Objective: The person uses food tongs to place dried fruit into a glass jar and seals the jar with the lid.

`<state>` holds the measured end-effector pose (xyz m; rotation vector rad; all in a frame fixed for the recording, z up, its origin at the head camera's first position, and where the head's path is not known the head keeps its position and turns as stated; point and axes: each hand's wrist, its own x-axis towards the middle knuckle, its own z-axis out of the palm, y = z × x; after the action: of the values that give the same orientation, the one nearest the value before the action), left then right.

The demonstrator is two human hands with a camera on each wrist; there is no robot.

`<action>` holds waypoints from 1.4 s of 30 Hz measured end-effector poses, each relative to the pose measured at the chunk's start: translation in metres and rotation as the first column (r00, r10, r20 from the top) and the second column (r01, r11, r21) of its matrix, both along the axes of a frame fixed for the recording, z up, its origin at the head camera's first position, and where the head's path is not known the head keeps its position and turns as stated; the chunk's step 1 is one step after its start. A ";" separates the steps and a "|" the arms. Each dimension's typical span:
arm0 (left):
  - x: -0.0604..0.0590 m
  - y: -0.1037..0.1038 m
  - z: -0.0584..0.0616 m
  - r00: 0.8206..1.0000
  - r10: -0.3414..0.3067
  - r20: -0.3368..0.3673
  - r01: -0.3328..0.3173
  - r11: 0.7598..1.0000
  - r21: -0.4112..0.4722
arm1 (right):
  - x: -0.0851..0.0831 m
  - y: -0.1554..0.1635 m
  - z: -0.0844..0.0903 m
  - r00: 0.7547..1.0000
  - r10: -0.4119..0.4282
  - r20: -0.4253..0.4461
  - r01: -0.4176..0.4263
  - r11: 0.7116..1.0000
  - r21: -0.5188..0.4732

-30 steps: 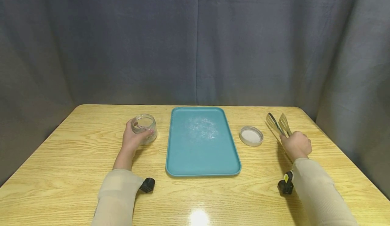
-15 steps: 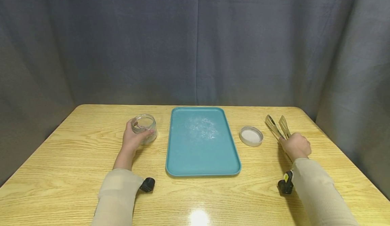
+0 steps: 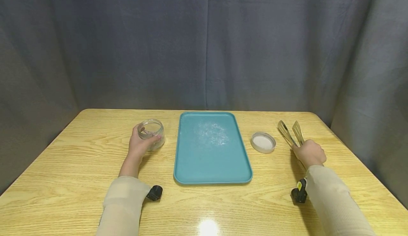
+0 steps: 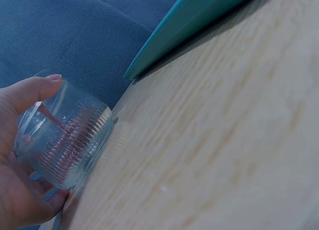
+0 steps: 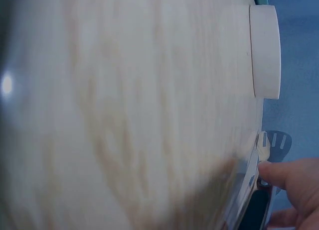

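Note:
My left hand [image 3: 140,145] is wrapped round a clear glass jar [image 3: 156,142], which stands upright without a lid on the table, left of the tray. Ribbed glass covers its lower part in the left wrist view, where the thumb lies near the rim; reddish streaks show through the wall, and I cannot tell what they are. At the right, my right hand [image 3: 310,153] grips metal tongs [image 3: 298,131] with slotted, spread ends pointing away from me. A dark handle part [image 5: 254,210] appears below the thumb in the right wrist view.
A teal rectangular tray [image 3: 210,165] with whitish marks lies mid-table. Between tray and tongs sits a round pale lid [image 3: 263,142], hollow side up. A grey curtain [image 3: 204,52] hangs behind the wooden table [image 3: 223,207] and along both sides.
The tongs' ends dipped slightly and shifted a little toward me, and the right hand moved slightly with them. My left hand and the jar stayed in place.

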<state>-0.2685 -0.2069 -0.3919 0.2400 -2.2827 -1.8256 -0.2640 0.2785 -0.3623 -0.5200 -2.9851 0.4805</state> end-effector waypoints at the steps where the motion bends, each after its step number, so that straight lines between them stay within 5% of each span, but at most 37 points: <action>1: 0.000 0.000 0.000 1.000 0.000 0.001 0.000 1.000 0.000 | 0.001 0.000 0.001 1.000 0.001 0.004 -0.001 1.000 -0.003; 14: 0.001 0.000 0.000 1.000 -0.006 0.008 0.005 1.000 0.006 | -0.005 -0.007 0.018 0.999 0.044 0.020 -0.044 0.999 0.007; 23: 0.002 -0.001 0.000 1.000 -0.005 -0.007 0.005 1.000 0.013 | -0.016 -0.030 0.046 0.980 0.191 -0.055 -0.189 0.981 0.047; 31: 0.002 0.000 0.001 1.000 -0.011 -0.008 0.011 1.000 0.026 | -0.024 -0.054 0.046 0.939 0.345 0.001 -0.345 0.937 0.061; 42: 0.001 -0.001 0.000 1.000 -0.020 -0.006 0.020 0.999 0.039 | -0.035 -0.072 0.030 0.899 0.383 0.213 -0.383 0.923 -0.043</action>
<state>-0.2675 -0.2075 -0.3917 0.2190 -2.2551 -1.8798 -0.2992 0.2068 -0.3319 0.0301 -3.3103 0.4741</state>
